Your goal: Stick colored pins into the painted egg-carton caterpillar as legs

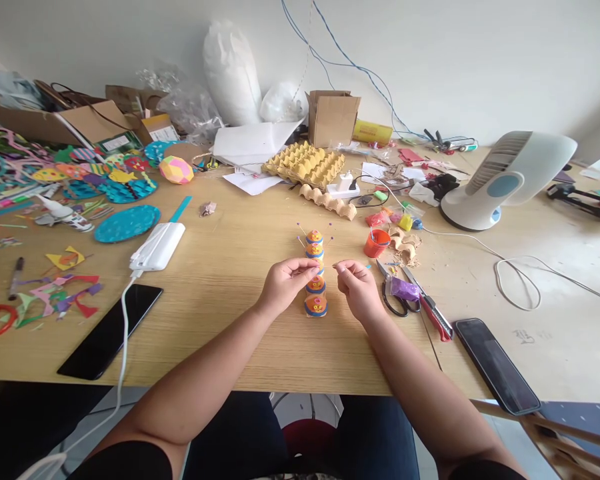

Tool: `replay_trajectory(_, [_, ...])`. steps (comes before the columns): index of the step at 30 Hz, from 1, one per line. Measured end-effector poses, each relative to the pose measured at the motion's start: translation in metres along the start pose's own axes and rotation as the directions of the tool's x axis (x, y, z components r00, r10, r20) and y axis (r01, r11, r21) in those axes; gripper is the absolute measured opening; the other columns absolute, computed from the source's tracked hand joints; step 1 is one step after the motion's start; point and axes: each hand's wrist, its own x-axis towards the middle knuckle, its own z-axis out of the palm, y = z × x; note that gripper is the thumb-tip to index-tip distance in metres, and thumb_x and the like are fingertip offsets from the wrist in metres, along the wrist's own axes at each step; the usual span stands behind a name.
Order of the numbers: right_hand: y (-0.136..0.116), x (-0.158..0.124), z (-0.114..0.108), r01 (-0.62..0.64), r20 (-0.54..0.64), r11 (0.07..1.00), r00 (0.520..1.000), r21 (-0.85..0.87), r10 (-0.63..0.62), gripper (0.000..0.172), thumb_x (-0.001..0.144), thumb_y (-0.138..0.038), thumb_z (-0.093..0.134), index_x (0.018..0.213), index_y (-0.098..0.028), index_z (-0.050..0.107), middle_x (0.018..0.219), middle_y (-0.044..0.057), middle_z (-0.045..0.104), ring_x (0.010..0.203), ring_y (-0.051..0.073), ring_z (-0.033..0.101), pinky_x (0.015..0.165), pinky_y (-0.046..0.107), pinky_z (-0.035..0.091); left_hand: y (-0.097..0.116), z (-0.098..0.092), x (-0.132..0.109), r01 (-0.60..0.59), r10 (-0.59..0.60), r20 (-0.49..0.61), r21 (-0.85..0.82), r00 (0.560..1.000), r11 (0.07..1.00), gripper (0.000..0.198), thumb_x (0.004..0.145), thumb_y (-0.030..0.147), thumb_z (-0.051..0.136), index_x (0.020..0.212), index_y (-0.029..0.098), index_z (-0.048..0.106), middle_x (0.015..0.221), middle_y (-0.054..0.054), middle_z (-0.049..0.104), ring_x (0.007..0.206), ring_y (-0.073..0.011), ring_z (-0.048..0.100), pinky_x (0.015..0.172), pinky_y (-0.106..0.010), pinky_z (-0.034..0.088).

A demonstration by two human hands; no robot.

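An orange egg-carton caterpillar (315, 305) with blue bands and small yellow and pink decorations stands lengthwise on the table before me. Thin stalks with dark purple tips stick out around its far end. My left hand (286, 285) is over its middle from the left, thumb and fingers pinched together; whether they grip the caterpillar or something tiny, I cannot tell. Just to the right, apart from the caterpillar, my right hand (359, 288) is closed in a pinch. A tiny dark bit shows at its fingertips, too small to name.
Right of my hands are a red cup (377, 243), black-handled scissors (397, 300), a purple clay packet (404, 289), a utility knife (436, 317) and a phone (497, 363). A fan (510, 173) stands behind. A power bank (159, 245), black tablet (113, 331) and paper scraps lie left.
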Motion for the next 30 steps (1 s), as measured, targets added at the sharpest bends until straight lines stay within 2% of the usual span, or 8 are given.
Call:
replay_trajectory(5, [0.0008,0.0004,-0.0006,0.001,-0.004,1.0,1.0,-0.002,-0.001,0.032,0.074,-0.048,0.081,0.079,-0.021,0.065,0.056,-0.008,0.04,0.047,0.006,0.028,0.047,0.025,0.019,-0.0008,0.0003,-0.0003,0.018,-0.018,-0.012,-0.001,1.0,1.0,0.029,0.075,0.04,0.082,0.093,0.017,0.078,0.096,-0.009,0.079,0.089,-0.0211,0.073,0.084,-0.032,0.057])
replay_trajectory(12, [0.0007,0.0015,-0.0007,-0.021,-0.019,0.999,1.0,0.037,0.022,0.031,0.074,-0.046,0.081,0.078,-0.02,0.065,0.054,-0.008,0.039,0.047,0.006,0.025,0.048,0.025,0.016,0.003,0.0007,-0.001,0.041,-0.04,0.024,-0.017,0.999,0.999,0.032,0.075,0.039,0.082,0.097,0.017,0.078,0.104,-0.01,0.078,0.094,-0.0216,0.073,0.088,-0.033,0.057])
replay_trajectory(20, [-0.0019,0.0002,0.0018,-0.035,-0.022,0.999,0.999,-0.003,0.035,0.035,0.071,-0.048,0.082,0.076,-0.02,0.063,0.052,-0.009,0.039,0.047,0.006,0.025,0.047,0.026,0.016,0.0061,0.0011,-0.0007,0.124,-0.124,0.0,-0.055,0.992,0.991,0.034,0.076,0.046,0.08,0.09,0.015,0.079,0.083,-0.008,0.078,0.075,-0.0185,0.07,0.075,-0.031,0.057])
replay_trajectory(25, [-0.0026,-0.0012,0.0027,-0.025,-0.025,0.999,0.999,-0.035,0.024,0.036,0.07,-0.05,0.083,0.075,-0.021,0.063,0.053,-0.008,0.039,0.048,0.007,0.026,0.048,0.026,0.017,0.0051,0.0009,0.0002,0.151,-0.153,-0.011,-0.093,0.988,0.984,0.033,0.074,0.046,0.082,0.086,0.015,0.078,0.081,-0.008,0.077,0.073,-0.0175,0.069,0.073,-0.03,0.056])
replay_trajectory(30, [-0.003,-0.0023,0.0028,-0.01,-0.002,0.997,1.0,-0.076,0.01,0.036,0.071,-0.051,0.081,0.075,-0.021,0.063,0.053,-0.008,0.039,0.049,0.008,0.026,0.048,0.026,0.018,0.0009,0.0001,0.0008,0.126,-0.129,-0.026,-0.097,0.991,0.987,0.031,0.074,0.045,0.082,0.084,0.016,0.078,0.08,-0.007,0.077,0.073,-0.0176,0.07,0.072,-0.029,0.056])
